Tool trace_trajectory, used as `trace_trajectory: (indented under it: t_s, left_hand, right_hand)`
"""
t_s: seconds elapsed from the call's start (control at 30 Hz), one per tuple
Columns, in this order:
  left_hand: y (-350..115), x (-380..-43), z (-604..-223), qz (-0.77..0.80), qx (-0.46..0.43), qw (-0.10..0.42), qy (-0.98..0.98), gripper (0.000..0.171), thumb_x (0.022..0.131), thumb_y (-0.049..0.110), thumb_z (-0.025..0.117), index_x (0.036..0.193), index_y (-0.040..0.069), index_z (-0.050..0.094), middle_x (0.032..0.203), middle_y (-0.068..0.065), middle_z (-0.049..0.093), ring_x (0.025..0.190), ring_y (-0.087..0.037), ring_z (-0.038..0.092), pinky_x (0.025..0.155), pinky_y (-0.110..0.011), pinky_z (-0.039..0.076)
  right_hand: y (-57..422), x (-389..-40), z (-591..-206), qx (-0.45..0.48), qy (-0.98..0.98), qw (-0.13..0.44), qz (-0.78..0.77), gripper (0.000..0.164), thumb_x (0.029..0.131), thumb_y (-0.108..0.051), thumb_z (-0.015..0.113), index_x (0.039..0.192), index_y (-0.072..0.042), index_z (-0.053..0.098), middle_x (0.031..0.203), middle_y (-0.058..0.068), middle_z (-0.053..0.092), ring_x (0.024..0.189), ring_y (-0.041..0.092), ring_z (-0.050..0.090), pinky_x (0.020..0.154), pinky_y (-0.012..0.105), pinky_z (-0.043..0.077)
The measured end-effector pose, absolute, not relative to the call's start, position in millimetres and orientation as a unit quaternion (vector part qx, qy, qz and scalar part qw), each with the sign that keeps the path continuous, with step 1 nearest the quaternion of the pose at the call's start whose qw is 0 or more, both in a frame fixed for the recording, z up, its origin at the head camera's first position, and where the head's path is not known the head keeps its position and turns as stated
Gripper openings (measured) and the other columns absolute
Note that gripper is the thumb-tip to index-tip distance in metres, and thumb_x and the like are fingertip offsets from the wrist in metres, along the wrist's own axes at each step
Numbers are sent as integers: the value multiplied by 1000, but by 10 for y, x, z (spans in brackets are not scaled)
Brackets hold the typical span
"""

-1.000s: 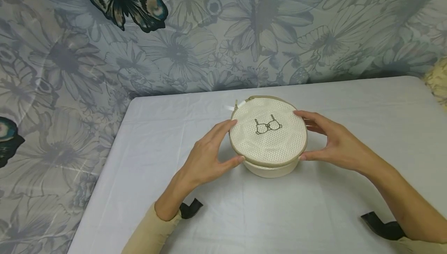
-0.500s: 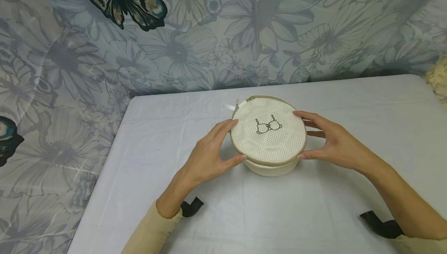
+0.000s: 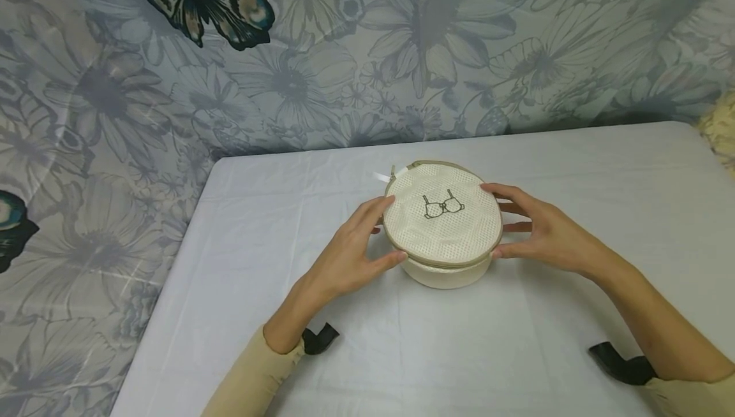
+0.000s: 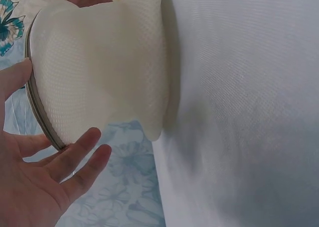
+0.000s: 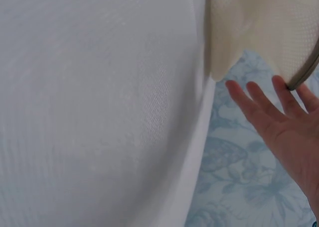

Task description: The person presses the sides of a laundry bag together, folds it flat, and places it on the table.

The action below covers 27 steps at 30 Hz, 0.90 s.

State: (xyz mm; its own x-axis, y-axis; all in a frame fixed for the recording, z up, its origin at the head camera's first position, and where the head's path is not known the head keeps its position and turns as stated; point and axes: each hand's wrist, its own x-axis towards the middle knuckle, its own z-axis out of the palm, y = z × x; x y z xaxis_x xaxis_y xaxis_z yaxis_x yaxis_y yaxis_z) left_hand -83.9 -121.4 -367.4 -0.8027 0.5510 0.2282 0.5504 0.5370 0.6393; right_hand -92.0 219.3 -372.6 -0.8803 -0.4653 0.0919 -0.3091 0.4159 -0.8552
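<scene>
A round cream mesh laundry bag (image 3: 445,229) stands on the white table, with a bra outline printed on its top and a zipper round the upper rim. At its left side is my left hand (image 3: 350,251), thumb and index fingertip at the rim. My right hand (image 3: 536,232) sits at the opposite side, fingertips at the rim and fingers spread. Both wrist views show the fingers mostly straight around the zipper edge: the left hand (image 4: 45,177) with thumb apart, the right hand (image 5: 284,122) with several fingers extended. The bag's mesh side (image 4: 99,62) bulges down to the tabletop.
White cloth covers the table (image 3: 488,353), whose far edge meets a backdrop (image 3: 344,73) of grey-blue flowers and butterflies. A pale yellow ruffled thing (image 3: 718,127) shows at the far right. Black straps (image 3: 623,366) stick out by both wrists.
The bag's top looks slightly smaller and its left rim has shifted a little right. The left hand has followed rightward, the right hand slightly leftward, with its lower fingers more spread.
</scene>
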Motion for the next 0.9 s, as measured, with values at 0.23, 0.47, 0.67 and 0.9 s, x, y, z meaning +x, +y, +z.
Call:
trace_trajectory:
  t_s: [0.23,0.47,0.67,0.9]
  left_hand:
    - [-1212,-836,-3700,366,307,10,879,85,89,35,76,156,15,28,154,-2,34,114,-12,54,96,-29,49]
    - [-1194,-847,-3750,368,299,12,880,89,86,34,79,156,17,28,154,-1,33,111,-14,59,95,-29,51]
    - [-1176,-853,-3774,365,295,13,883,90,84,33,81,156,16,29,154,-2,34,111,-15,59,96,-30,51]
    - [-1160,-846,-3796,349,286,17,892,89,85,35,80,156,17,30,154,-2,35,107,-20,63,90,-31,52]
  right_hand:
    - [2193,-921,-3758,-231,833,86,-495,102,69,-9,91,153,-25,36,156,0,36,127,-2,46,88,29,55]
    - [2195,-921,-3784,-233,824,103,-506,101,71,-8,90,154,-22,33,158,4,32,126,-6,43,86,29,56]
    - [2216,-938,-3806,-245,818,114,-508,101,74,-12,88,156,-20,29,160,8,28,132,1,43,87,29,56]
    - [2214,-944,-3820,-236,819,128,-508,102,74,-16,89,156,-19,28,160,10,27,130,44,45,87,31,56]
